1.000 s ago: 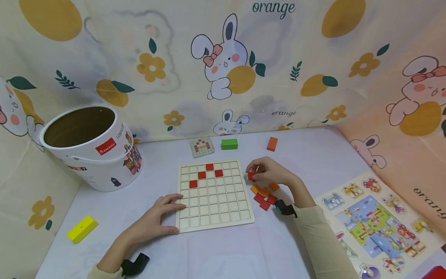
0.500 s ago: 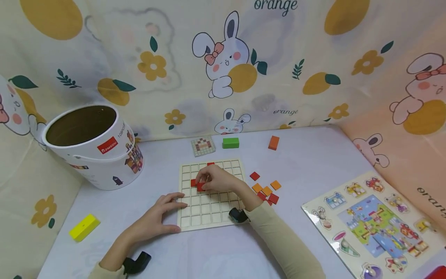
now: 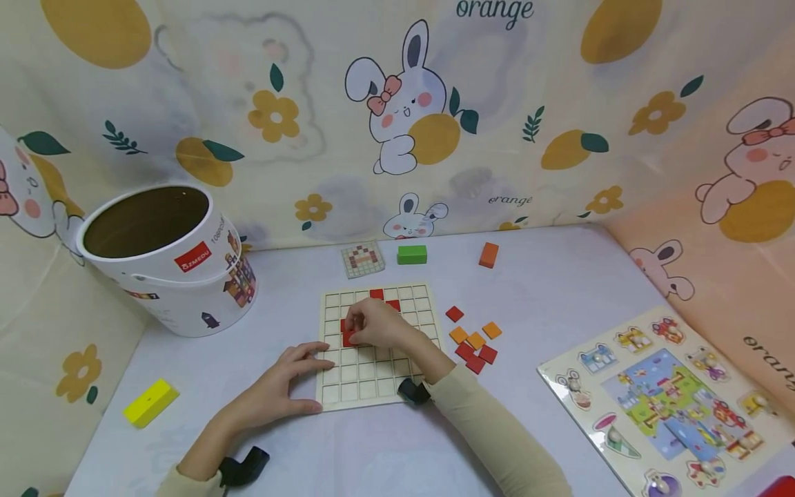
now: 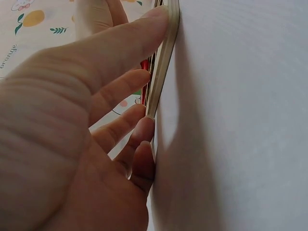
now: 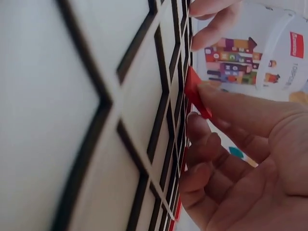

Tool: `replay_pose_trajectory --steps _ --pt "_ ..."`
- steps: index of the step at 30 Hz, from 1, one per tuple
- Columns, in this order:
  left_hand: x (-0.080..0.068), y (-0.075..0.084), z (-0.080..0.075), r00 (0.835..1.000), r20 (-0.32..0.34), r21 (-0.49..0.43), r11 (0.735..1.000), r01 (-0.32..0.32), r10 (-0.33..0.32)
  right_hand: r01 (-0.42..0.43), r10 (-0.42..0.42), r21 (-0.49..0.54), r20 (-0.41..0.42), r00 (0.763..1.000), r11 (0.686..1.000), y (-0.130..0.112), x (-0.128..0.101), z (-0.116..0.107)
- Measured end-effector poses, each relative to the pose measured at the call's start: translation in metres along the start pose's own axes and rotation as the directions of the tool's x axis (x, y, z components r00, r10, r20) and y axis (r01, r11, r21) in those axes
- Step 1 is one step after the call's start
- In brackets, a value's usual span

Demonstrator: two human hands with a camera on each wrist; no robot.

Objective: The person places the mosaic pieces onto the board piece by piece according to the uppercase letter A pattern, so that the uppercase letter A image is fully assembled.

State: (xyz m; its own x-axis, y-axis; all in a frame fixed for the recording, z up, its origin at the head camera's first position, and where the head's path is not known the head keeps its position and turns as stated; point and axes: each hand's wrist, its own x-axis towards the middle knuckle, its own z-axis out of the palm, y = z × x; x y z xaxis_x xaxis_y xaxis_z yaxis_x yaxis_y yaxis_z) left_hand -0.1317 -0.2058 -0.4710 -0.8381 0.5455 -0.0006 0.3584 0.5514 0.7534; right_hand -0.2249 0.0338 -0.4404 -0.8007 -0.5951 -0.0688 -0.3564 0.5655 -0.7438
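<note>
We have our right hand (image 3: 375, 324) out over the wooden grid board (image 3: 397, 376), fingers curled down around a red square tile (image 3: 349, 338) that sits at our fingertips, toward the left side of the board. In the right wrist view the red tile (image 5: 196, 94) is pinched between thumb and fingertip and stands tilted, one edge down against the grid and the rest lifted off it, so it is not yet flat in a cell. What matters here is that tilt: the tile lies directly under the fingertips, on the board side of the hand, and it must go from slanted to level within the cell walls. We cannot tell exactly which cell the low edge rests in.

Our left hand (image 3: 279, 386) lies nearer our body, on the left edge of the board, fingers nearly straight and holding nothing; the left wrist view shows its fingertips (image 4: 144, 130) pressed against the board's rim (image 4: 161, 72), steadying it. Other red tiles already sit in cells just beyond the right hand. To the right of that hand, off the board, lies a loose cluster of red and orange tiles (image 3: 475, 342).
</note>
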Motion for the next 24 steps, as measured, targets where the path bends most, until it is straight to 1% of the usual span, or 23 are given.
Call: replay_pose_trajectory --steps 4,6,8,9,11,13,15,16,18,20,24 --pt "-0.001 0.000 -0.001 1.000 -0.002 0.002 1.000 -0.007 0.007 -0.006 0.006 -0.020 0.005 1.000 1.000 0.000 -0.003 -0.003" --pt "-0.001 0.000 -0.001 1.000 -0.002 0.001 1.000 -0.008 0.008 -0.009 0.008 -0.066 -0.011 1.000 0.998 -0.002 -0.006 -0.005" --pt "-0.001 0.000 -0.001 1.000 0.000 0.001 1.000 -0.007 0.007 -0.006 0.000 -0.152 -0.038 0.999 0.988 -0.004 -0.013 -0.007" --pt "-0.001 0.000 -0.001 1.000 0.001 0.001 1.000 -0.006 0.006 -0.009 -0.002 -0.209 -0.051 0.999 0.978 -0.006 -0.017 -0.008" --pt "0.000 0.000 0.000 1.000 0.004 0.004 1.000 -0.004 0.004 -0.018 0.002 -0.333 -0.048 0.999 0.943 -0.012 -0.028 -0.010" --pt "0.000 0.000 0.000 1.000 0.004 0.010 1.000 -0.001 0.001 -0.004 0.010 -0.452 0.011 1.000 0.892 -0.018 -0.041 -0.009" --pt "-0.001 0.000 0.000 1.000 0.000 0.019 1.000 -0.003 0.003 0.028 0.024 -0.542 0.088 0.996 0.840 -0.023 -0.052 -0.006" --pt "-0.001 0.000 0.000 1.000 -0.003 0.023 1.000 -0.005 0.005 0.051 0.027 -0.574 0.127 0.992 0.817 -0.024 -0.058 -0.004" --pt "-0.002 0.000 0.000 1.000 -0.006 0.025 1.000 -0.010 0.010 0.096 0.025 -0.608 0.187 0.982 0.788 -0.026 -0.066 0.000" --pt "-0.002 -0.001 0.000 1.000 -0.007 0.024 1.000 -0.017 0.017 0.111 0.026 -0.614 0.210 0.977 0.781 -0.027 -0.071 0.004" --pt "-0.001 0.000 0.000 1.000 -0.001 0.018 1.000 -0.015 0.015 0.106 0.046 -0.600 0.232 0.972 0.793 -0.028 -0.075 0.006"
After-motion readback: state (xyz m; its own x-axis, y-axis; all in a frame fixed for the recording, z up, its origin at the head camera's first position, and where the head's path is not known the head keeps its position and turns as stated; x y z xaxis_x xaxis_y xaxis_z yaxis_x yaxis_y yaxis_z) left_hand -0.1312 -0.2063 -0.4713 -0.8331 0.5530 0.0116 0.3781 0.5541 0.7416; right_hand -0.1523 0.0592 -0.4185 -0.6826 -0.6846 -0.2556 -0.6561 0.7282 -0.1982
